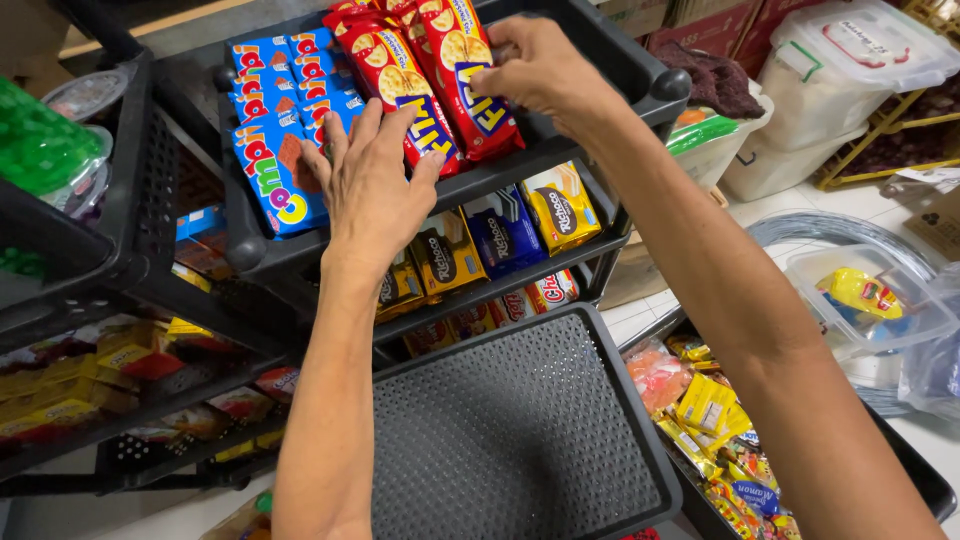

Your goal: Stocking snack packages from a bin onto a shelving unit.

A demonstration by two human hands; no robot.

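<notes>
Black shelves held many snack packs, the lower rows half hidden. On the top shelf, the left hand lay open on the red cracker packs; the right hand pinched their upper end.

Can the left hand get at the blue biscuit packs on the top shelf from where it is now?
Probably yes. The left hand lies flat on the red cracker packs, its fingers right beside the blue biscuit packs on the top shelf. Nothing lies between them, and the right hand is on the far side.
</notes>
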